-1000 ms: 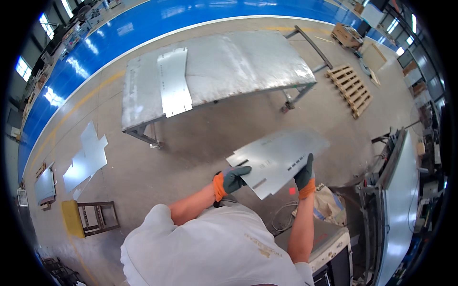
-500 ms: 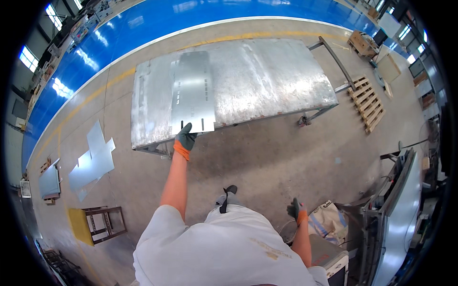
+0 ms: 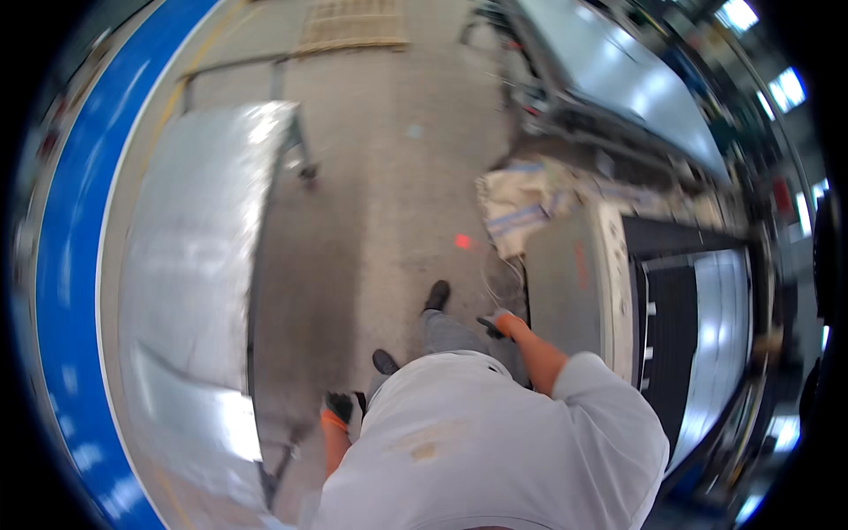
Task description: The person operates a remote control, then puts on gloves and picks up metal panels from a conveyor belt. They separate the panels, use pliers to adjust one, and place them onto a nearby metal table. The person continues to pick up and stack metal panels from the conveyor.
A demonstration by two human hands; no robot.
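Note:
My left hand [image 3: 337, 406], in a dark glove with an orange cuff, hangs low beside my body, off the table edge. Slightly blurred, it looks loosely open and holds nothing that I can see. My right hand [image 3: 495, 325], gloved the same way, is between my leg and a grey-topped machine cabinet [image 3: 565, 287]. Its fingers point left, apart and with nothing seen in them. On the metal table [image 3: 199, 230] at my left lies a shiny flat metal sheet [image 3: 190, 402], at the near end and touched by neither hand.
Beyond the cabinet is a dark bay [image 3: 667, 327] with a bright panel. A beige sack [image 3: 521, 208] with blue stripes lies at the cabinet's far end. Farther off stand a rack [image 3: 618, 66] bearing a large sheet and a wooden pallet [image 3: 352, 25]. A red spot [image 3: 463, 240] shows on the floor.
My left hand has let go of the slotted metal sheet and dropped to my side. I have turned right, so the table now lies along my left and the cabinet at my right.

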